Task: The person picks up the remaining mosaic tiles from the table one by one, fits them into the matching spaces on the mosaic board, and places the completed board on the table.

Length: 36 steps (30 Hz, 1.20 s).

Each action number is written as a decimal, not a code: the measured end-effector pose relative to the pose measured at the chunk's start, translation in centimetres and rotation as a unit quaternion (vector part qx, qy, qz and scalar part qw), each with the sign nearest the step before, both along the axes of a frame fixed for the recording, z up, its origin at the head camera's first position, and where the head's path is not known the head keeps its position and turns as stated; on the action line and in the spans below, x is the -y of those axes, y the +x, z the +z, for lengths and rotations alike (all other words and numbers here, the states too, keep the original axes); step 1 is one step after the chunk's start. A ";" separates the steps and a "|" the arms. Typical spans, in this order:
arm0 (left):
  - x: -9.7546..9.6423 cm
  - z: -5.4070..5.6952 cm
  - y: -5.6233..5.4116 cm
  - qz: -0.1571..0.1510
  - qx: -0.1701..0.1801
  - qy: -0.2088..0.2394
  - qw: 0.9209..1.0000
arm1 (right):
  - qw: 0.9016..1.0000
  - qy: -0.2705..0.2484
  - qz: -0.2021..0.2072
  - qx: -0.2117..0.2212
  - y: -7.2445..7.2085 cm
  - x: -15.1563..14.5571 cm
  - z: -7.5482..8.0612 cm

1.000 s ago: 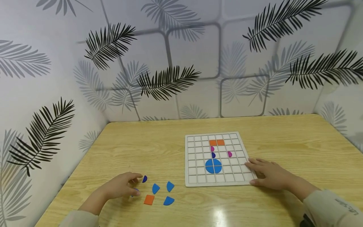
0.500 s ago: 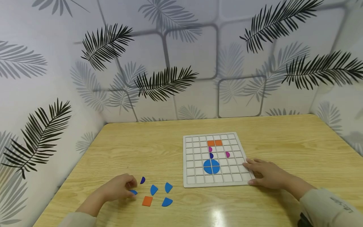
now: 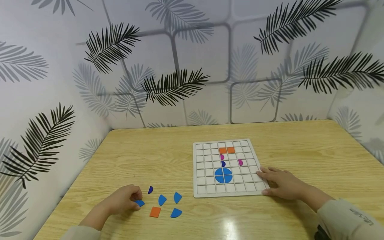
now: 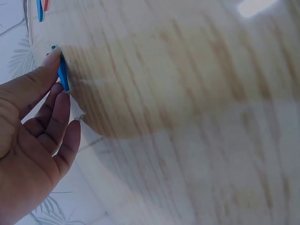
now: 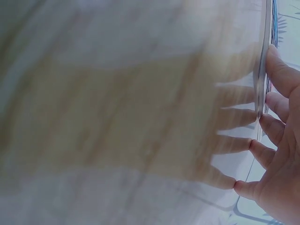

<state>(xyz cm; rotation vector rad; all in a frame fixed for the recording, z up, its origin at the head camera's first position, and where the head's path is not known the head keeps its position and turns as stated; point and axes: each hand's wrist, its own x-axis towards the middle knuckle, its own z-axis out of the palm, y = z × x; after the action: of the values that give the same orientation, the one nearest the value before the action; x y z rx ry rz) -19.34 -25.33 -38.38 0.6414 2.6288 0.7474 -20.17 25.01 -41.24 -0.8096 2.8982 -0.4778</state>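
Note:
At the left of the table, my left hand (image 3: pixel 124 198) pinches a blue quarter-circle tile (image 3: pixel 139 202) between thumb and fingers. The left wrist view shows this blue tile (image 4: pixel 63 75) edge-on, close over the table. Beside that hand lie a dark blue half-circle tile (image 3: pixel 150 190), an orange square tile (image 3: pixel 155 212) and blue quarter-circle tiles (image 3: pixel 176 212). My right hand (image 3: pixel 283 184) rests with spread fingers along the right edge of the white grid board (image 3: pixel 199 196). In the right wrist view its fingertips touch the board's side (image 5: pixel 262 56) and the tabletop.
On the board sit two orange squares (image 3: pixel 226 150), pink half-circles (image 3: pixel 241 162), a dark blue half-circle (image 3: pixel 223 164) and a blue circle made of quarters (image 3: pixel 223 175). The wooden table (image 3: pixel 150 150) meets a leaf-patterned wall (image 3: pixel 210 100) behind.
My left fingers have drawn in from near the dark blue half-circle and closed on the blue quarter-circle tile. The view has shifted slightly; my right hand stays at the board's edge.

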 end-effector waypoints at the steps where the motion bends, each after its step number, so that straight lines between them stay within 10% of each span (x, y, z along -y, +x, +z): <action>1: 0.0 0.0 0.0 0.000 -0.002 0.001 1.000 | 1.000 0.000 0.000 -0.001 0.0 0.0 0.0; 36: 0.0 0.0 0.3 0.050 -0.018 0.053 0.997 | 1.000 -0.001 0.002 -0.004 0.3 0.1 0.4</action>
<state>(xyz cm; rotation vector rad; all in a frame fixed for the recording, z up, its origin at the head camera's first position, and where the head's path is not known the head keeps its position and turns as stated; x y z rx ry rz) -19.01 -25.32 -38.35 0.5609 2.6854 0.9175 -19.89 24.86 -40.79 -0.8201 2.9036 -0.4778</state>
